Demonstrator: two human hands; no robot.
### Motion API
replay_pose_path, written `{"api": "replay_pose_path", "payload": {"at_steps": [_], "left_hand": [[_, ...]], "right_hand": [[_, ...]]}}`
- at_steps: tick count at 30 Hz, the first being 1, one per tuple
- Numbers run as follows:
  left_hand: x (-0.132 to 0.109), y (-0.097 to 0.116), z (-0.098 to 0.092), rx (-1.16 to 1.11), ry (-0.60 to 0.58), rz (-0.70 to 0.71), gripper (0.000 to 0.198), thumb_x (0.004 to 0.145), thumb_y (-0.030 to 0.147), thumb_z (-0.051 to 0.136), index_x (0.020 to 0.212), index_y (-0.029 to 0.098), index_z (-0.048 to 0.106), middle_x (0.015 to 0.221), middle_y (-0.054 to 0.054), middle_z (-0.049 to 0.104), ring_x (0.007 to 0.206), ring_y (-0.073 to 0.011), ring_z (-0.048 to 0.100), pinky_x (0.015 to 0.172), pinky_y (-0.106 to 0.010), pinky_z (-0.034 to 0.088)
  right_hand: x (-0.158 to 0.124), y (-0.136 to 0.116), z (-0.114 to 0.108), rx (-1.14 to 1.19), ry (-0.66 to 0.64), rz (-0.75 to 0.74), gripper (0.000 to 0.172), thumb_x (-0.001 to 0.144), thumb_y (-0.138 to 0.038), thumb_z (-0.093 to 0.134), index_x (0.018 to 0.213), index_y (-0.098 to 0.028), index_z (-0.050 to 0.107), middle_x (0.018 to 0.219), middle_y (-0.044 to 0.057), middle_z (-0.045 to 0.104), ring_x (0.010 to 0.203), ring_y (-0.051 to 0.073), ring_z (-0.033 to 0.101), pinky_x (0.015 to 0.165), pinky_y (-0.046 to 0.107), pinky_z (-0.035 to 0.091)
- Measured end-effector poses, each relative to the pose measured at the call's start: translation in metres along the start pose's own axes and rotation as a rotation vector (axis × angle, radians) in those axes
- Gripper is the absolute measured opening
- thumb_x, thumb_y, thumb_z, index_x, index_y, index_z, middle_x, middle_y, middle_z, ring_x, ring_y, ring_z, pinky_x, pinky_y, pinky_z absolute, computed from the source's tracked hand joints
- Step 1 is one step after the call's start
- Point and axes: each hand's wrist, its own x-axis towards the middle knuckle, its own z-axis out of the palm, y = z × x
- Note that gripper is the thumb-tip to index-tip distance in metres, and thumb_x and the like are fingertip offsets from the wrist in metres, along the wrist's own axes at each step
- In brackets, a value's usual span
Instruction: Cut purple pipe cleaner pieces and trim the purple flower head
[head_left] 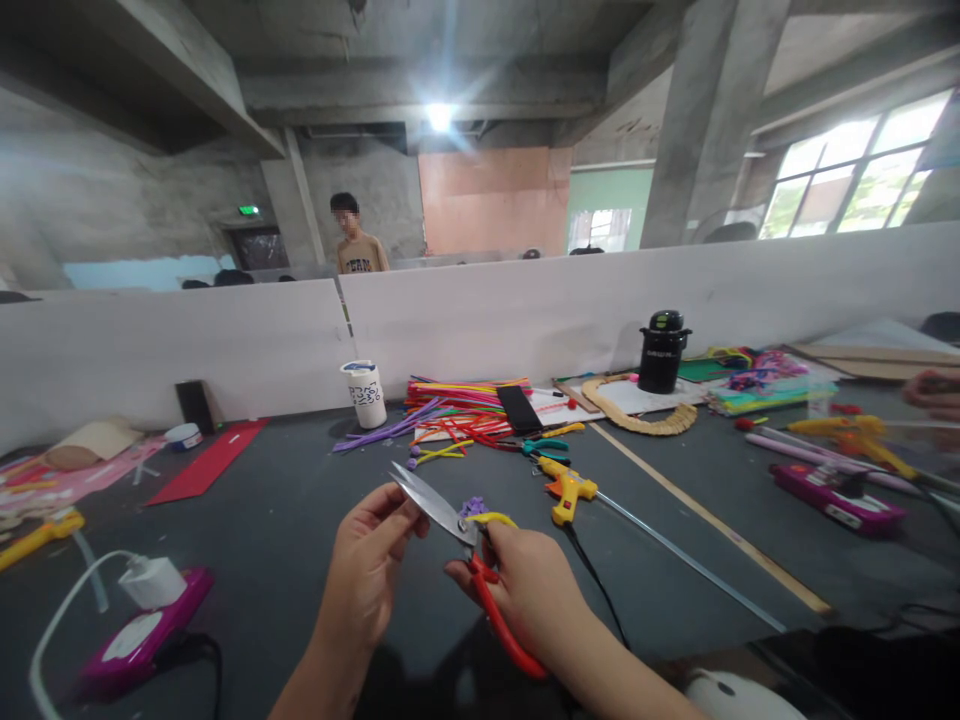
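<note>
My right hand is closed on the red-handled scissors, whose metal blades point up and to the left. My left hand pinches its thumb and fingers together beside the blades near their tips; whatever is in that pinch is hidden. Just beyond my right hand, a yellow fuzzy strip shows by the scissors' pivot, and I cannot tell if it is held. Small purple fuzzy pieces lie behind the blades. To the right rests a yellow hot glue gun with a long clear glue stick.
Bundled colourful pipe cleaners, a black phone, teal-handled pliers and a white cup stand or lie ahead. A wooden strip crosses the right side. Purple power strips with cables sit at both sides. Another person's hand is far right.
</note>
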Motion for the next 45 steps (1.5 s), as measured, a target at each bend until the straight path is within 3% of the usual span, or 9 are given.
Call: {"api": "replay_pose_path", "payload": {"at_steps": [8, 30, 45], "left_hand": [[0.0012, 0.0029, -0.001, -0.037, -0.002, -0.031, 0.008, 0.061, 0.018, 0.07, 0.068, 0.014, 0.066, 0.059, 0.002, 0.061, 0.054, -0.0076, 0.052, 0.055, -0.018, 0.042], [0.0013, 0.003, -0.0015, 0.007, -0.128, -0.067, 0.004, 0.065, 0.017, 0.068, 0.065, 0.014, 0.065, 0.06, 0.002, 0.059, 0.055, -0.0068, 0.049, 0.055, -0.017, 0.04], [0.0038, 0.0012, -0.0063, -0.02, -0.125, -0.125, 0.005, 0.064, 0.016, 0.068, 0.066, 0.013, 0.065, 0.059, 0.001, 0.059, 0.055, -0.0075, 0.051, 0.056, -0.018, 0.041]], "right_hand": [[0.0007, -0.0007, -0.0015, 0.138, -0.024, 0.025, 0.039, 0.073, -0.057, 0.05, 0.069, -0.019, 0.056, 0.061, 0.001, 0.061, 0.054, 0.015, 0.054, 0.047, 0.022, 0.022], [0.0012, -0.0012, -0.0051, 0.141, -0.078, 0.011, 0.036, 0.072, -0.054, 0.053, 0.071, -0.018, 0.056, 0.063, 0.002, 0.06, 0.054, 0.014, 0.05, 0.048, 0.022, 0.019], [0.0005, 0.0024, 0.0007, 0.25, -0.051, 0.019, 0.039, 0.07, -0.055, 0.051, 0.058, -0.018, 0.052, 0.052, 0.0, 0.05, 0.045, 0.01, 0.035, 0.045, 0.021, 0.018]]}}
